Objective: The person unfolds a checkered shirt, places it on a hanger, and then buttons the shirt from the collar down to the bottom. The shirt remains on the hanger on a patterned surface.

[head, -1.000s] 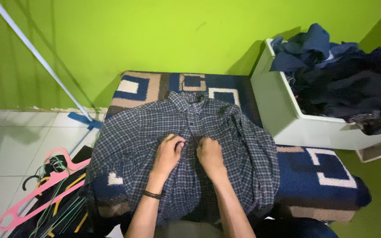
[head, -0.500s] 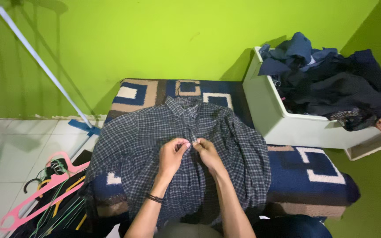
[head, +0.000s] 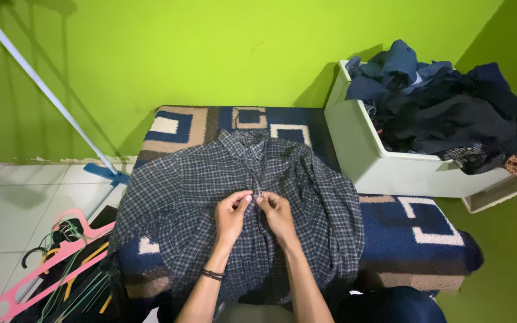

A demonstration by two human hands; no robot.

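A view from above of a person's two bare forearms reaching away from the camera; the left wrist wears a thin dark band [head: 212, 275]; both hands meet at the middle of a dark plaid shirt [head: 186, 197] spread front-up on a mat. The left hand [head: 231, 210] and the right hand [head: 276, 210] sit side by side, almost touching; the fingers [head: 248, 197] of each are pinched shut on the shirt's front strip, thumb against forefinger, the tips meeting at one small spot between them; whether a button lies in that pinch is too small to tell. A second ago both hands lay lower and flatter on the cloth, knuckles curled down; since then they have lifted and drawn together into this fine pinch, which suggests work on the shirt's front fastening, judged from the grip alone. Under and beyond the fingers, the shirt covers most of a blue, tan and white patterned mat [head: 426, 230]; its collar lies just past the fingertips. Left of the fingers, on the tiled floor, lie pink and coloured hangers [head: 49, 263]; farther left a white pole [head: 43, 90] slants up the wall. Right of and beyond the fingers stands a white bin [head: 360, 152] heaped with dark clothes [head: 450, 113]; behind all, a bright green wall [head: 210, 54].
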